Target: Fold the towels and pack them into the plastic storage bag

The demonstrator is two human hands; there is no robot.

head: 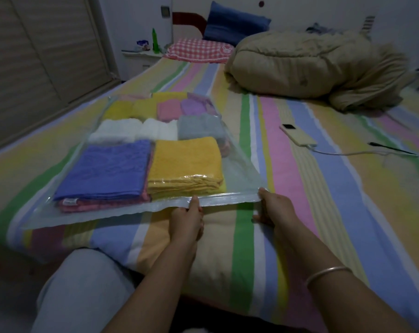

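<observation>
Clear plastic storage bag [240, 173] lies flat on the striped pastel bed sheet [287, 169], mouth strip toward the person. Folded towels are already inside: blue terry towel [105, 167] near left on a pink one [95, 205], white pair [134, 131] behind, yellow terry towel [186, 162] near right. Packing looks done; the step in hand reads as closing the seal. Can't tell whether the strip left of the hands is shut yet. Left hand [186, 216] pinches the strip mid-edge, thumb on top, fingers curled under. Right hand [274, 207] grips the near right corner, fingers wrapped round the plastic. To do it well: keep the strip taut between both pinches, run one pinch along the track end to end, press air out first. The yellow towel's edge sits just beside the seal, so keep its pile out of the track. White phone on a cable [297, 135] lies well apart to the right, no interference.
</observation>
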